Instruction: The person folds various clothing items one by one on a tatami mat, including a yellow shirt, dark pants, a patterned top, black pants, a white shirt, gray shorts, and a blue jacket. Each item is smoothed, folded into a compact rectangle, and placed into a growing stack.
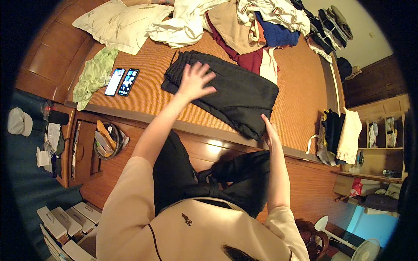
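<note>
Folded black trousers [235, 86] lie on the woven mat [297, 107] that covers the bed in front of me. Their gathered waistband [176, 70] is at the left and a drawstring end sticks out beyond it. My left hand [197, 83] is spread flat over the cloth near the waistband, fingers apart; whether it presses on the fabric is hard to tell. At the lower right end of the bundle, my right hand [269, 130] touches the folded edge with its fingers extended. The palm side of that hand is partly hidden, and no clear grip shows.
Two lit phones [115, 82] [128, 82] lie left of the trousers, beside a crumpled green cloth [94, 78]. A pillow [117, 24] and heaped clothes [241, 26] fill the far side. Folded garments [346, 137] sit at the right edge. A waste basket [109, 140] stands below left.
</note>
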